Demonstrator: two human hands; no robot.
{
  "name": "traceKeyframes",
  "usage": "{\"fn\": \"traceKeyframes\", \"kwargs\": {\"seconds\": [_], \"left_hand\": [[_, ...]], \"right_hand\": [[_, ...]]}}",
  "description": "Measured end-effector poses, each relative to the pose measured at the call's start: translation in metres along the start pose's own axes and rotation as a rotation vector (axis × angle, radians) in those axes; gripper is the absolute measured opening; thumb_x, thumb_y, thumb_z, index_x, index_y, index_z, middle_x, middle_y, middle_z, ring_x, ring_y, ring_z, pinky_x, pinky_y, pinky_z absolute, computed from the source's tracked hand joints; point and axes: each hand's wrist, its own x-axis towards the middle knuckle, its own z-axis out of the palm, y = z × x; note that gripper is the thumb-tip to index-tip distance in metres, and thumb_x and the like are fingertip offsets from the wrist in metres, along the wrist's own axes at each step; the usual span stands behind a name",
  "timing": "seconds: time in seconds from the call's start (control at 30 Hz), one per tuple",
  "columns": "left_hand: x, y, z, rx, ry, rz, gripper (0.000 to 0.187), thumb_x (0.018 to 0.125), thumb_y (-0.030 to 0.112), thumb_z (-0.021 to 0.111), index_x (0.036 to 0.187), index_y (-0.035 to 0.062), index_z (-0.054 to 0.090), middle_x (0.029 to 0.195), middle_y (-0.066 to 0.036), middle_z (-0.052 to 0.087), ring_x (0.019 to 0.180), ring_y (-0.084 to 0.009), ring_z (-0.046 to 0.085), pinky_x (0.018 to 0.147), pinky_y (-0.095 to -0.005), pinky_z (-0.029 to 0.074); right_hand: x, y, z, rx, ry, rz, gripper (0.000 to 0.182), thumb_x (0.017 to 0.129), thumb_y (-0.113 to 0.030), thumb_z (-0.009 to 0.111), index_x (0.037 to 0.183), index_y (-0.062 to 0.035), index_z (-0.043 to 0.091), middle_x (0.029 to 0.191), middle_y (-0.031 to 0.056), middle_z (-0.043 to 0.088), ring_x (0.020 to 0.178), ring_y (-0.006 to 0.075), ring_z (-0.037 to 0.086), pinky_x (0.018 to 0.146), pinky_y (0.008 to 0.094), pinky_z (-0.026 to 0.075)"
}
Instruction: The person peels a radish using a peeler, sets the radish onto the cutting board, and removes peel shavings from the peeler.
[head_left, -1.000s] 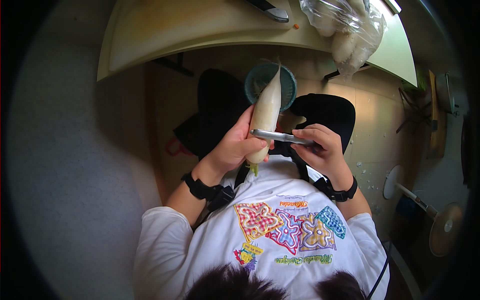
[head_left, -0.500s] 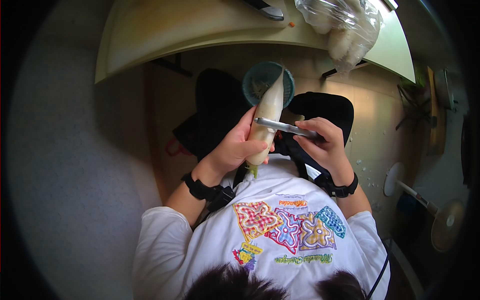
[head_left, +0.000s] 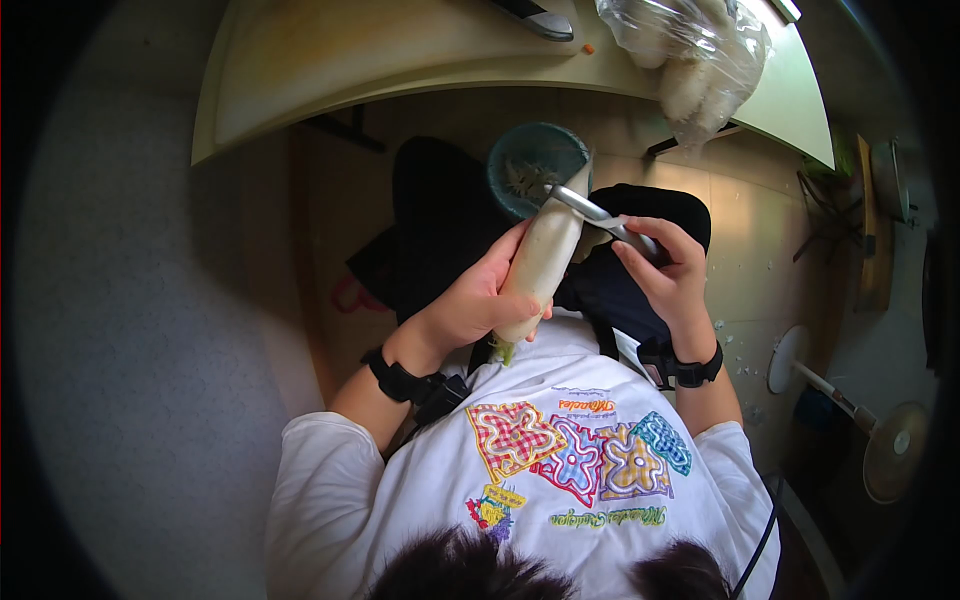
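Note:
A long white daikon radish (head_left: 543, 253) lies slanted in front of my shirt, its green stem end toward me and its thin tip pointing away. My left hand (head_left: 478, 292) is closed round its thick lower part. In my right hand (head_left: 668, 262) is a silver peeler (head_left: 592, 212), gripped by its handle. The peeler's head lies across the radish near the narrow tip. Beyond the tip, a teal bin (head_left: 520, 205) on the floor between my knees holds pale peelings (head_left: 530, 178).
A pale table (head_left: 400, 80) spans the top of the view. On it are a knife (head_left: 540, 20), a small orange scrap (head_left: 588, 49) and a clear plastic bag (head_left: 690, 70) of white radishes, overhanging the edge. White bits dot the floor at right, near a fan (head_left: 893, 450).
My right hand has slid the peeler away from me along the radish, from its middle toward the tip. The radish's tip has swung slightly right.

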Motion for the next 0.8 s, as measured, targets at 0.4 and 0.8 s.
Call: {"fn": "traceKeyframes", "kwargs": {"seconds": [0.4, 0.8], "left_hand": [[-0.001, -0.001, 0.001, 0.025, -0.025, -0.031, 0.095, 0.079, 0.007, 0.068, 0.156, 0.0095, 0.013, 0.112, -0.01, 0.052, 0.089, -0.0166, 0.06, 0.068, -0.0317, 0.055], [0.0, -0.001, -0.003, 0.016, 0.008, -0.024, 0.102, 0.078, 0.007, 0.071, 0.157, 0.0089, 0.008, 0.115, -0.011, 0.053, 0.09, -0.0184, 0.061, 0.069, -0.0328, 0.057]], "right_hand": [[0.006, 0.012, -0.014, 0.133, 0.082, 0.221, 0.026, 0.087, -0.007, 0.075, 0.111, 0.0009, 0.068, 0.09, 0.0005, 0.067, 0.077, 0.0037, 0.056, 0.065, 0.0174, 0.042], [0.009, 0.02, -0.021, 0.599, 0.148, 0.562, 0.019, 0.099, -0.022, 0.06, 0.11, -0.0069, 0.063, 0.068, -0.0016, 0.053, 0.047, 0.0009, 0.036, 0.041, 0.0175, 0.023]]}}
